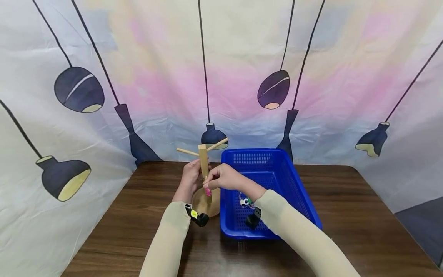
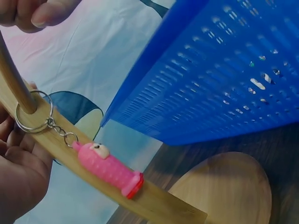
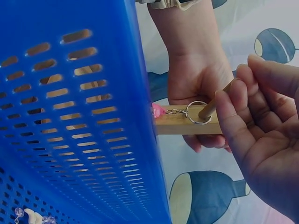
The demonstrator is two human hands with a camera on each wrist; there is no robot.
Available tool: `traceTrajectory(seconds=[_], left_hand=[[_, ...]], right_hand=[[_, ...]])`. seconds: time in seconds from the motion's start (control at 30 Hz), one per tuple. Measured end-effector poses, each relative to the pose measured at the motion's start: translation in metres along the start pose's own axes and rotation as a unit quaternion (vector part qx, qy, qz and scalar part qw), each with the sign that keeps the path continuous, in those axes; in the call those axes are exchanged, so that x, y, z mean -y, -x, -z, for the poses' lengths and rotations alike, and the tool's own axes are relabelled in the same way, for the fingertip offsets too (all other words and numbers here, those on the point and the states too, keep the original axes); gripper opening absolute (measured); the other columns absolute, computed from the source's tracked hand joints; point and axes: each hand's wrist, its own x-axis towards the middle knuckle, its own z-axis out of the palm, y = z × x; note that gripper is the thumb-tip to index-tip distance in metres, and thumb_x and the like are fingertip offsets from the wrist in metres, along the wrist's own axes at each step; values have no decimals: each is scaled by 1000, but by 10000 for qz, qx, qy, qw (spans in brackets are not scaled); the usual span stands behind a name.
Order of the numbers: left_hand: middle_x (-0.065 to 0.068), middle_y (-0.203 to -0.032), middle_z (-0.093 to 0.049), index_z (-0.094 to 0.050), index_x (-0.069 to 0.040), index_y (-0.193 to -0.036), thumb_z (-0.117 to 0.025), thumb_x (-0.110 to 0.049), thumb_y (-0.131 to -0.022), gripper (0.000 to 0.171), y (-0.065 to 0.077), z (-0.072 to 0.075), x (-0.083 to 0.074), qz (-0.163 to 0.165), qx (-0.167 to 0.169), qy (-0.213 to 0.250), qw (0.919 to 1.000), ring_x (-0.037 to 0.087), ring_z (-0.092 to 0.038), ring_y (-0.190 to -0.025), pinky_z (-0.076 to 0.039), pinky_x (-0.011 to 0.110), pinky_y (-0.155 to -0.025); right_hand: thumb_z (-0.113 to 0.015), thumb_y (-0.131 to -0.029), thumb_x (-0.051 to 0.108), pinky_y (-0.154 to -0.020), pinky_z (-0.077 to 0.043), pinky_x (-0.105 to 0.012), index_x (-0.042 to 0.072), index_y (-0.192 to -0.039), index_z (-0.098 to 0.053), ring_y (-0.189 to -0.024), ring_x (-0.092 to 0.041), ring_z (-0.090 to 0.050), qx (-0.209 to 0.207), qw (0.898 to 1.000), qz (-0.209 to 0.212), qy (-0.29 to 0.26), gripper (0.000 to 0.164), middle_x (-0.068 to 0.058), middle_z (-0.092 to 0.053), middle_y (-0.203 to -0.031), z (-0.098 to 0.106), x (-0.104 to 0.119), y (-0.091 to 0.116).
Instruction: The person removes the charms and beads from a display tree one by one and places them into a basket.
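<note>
A wooden stand (image 1: 203, 156) with slanting pegs and a round base (image 2: 238, 186) stands left of the basket. My left hand (image 1: 190, 175) grips its post, fingers wrapping behind it. A pink keychain (image 2: 110, 168) with a bulging eye hangs along the post. Its metal ring (image 3: 188, 112) loops around the foot of a peg (image 2: 14, 79), joined by a short chain. My right hand (image 3: 261, 135) is at that peg's outer end, fingers loosely bent and apart from the ring. Those fingers hide the peg's tip.
Right beside the stand is a blue perforated basket (image 1: 223, 207). Inside lie small trinkets (image 1: 246, 201), one white with green. Both rest on a dark wood-grain table (image 1: 155, 192). A curtain printed with lamps (image 1: 166, 77) hangs behind. Wrist cameras (image 1: 202, 219) sit on both forearms.
</note>
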Motion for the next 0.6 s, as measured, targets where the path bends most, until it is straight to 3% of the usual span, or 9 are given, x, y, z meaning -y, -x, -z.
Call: traceTrajectory(seconds=[0.1,0.2,0.37,0.5,0.6], left_hand=[[-10,-69,-73,-76,-6,-108,-54,-13,-107,23,0,0,-3,-70,-33,-100,9999,2,-71,-66,-58,16,-62],[-12,-71,-73,-65,6,-129,-55,-18,-107,33,1,1,-5,-64,-88,-357,9993,0,-71,-69,-59,16,-66],[-16,-75,-73,-57,8,-138,-58,-22,-106,44,7,10,-4,-205,-263,-522,9981,0,-71,-75,-60,17,-73],[-17,-85,-76,-50,8,-144,-56,-21,-107,48,19,22,-7,-612,-215,125,9978,-2,-73,-86,-60,16,-85],[-13,-95,-78,-54,2,-141,-56,-18,-106,41,32,30,-15,-971,-42,862,9915,0,-74,-95,-60,16,-89]], right_hand=[[-72,-94,11,-62,-41,-17,-2,-95,-79,-57,-5,-46,-8,10000,-5,51,15,-22,-78,-93,0,1,-2],[-72,-94,11,-64,-47,-16,-2,-95,-79,-62,-5,-55,-8,10000,-21,40,15,-23,-78,-92,0,2,-3],[-71,-95,11,-70,-54,-15,-1,-96,-79,-68,-4,-63,59,9999,-95,-64,15,-25,-77,-95,-1,2,-2],[-70,-96,11,-74,-57,-17,-1,-98,-78,-70,1,-64,82,9998,-142,-125,15,-27,-76,-100,-1,1,-2],[-71,-96,11,-76,-60,-19,-2,-98,-78,-74,1,-67,59,9997,-191,-144,15,-26,-76,-101,-1,2,-1]])
